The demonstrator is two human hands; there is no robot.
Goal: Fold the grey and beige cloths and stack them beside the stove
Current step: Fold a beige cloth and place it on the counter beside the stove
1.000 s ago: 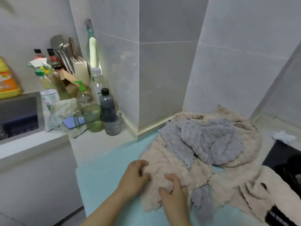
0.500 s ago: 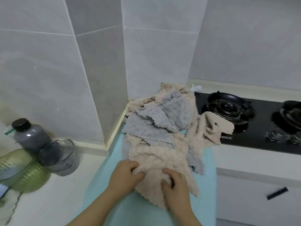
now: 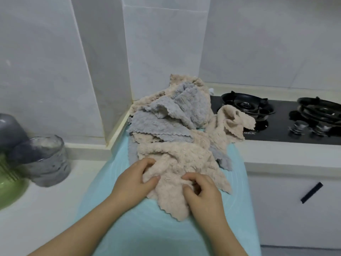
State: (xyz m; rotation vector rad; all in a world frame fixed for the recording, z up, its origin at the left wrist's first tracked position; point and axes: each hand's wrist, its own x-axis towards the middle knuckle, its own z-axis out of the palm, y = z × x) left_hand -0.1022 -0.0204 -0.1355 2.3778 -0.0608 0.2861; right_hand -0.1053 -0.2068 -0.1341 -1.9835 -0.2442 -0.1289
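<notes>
A heap of crumpled grey cloths (image 3: 166, 121) and beige cloths (image 3: 184, 156) lies on a light blue mat (image 3: 147, 228) left of the black gas stove (image 3: 276, 122). One beige cloth (image 3: 234, 122) droops over the stove's left edge. My left hand (image 3: 134, 180) pinches the near beige cloth at its left side, thumb and fingers curled into the fabric. My right hand (image 3: 203, 193) grips the same cloth a little to the right, fingers curled into a fold.
A grey glass cup (image 3: 44, 159), a dark bottle (image 3: 9, 130) and a green container (image 3: 9, 182) stand on the white counter at the left. Tiled walls form a corner behind the heap. A white cabinet with a black handle (image 3: 311, 193) is below the stove.
The view swung right, away from the sink and bottles, bringing the stove into sight. Both hands stayed on the near beige cloth and bunched it slightly more.
</notes>
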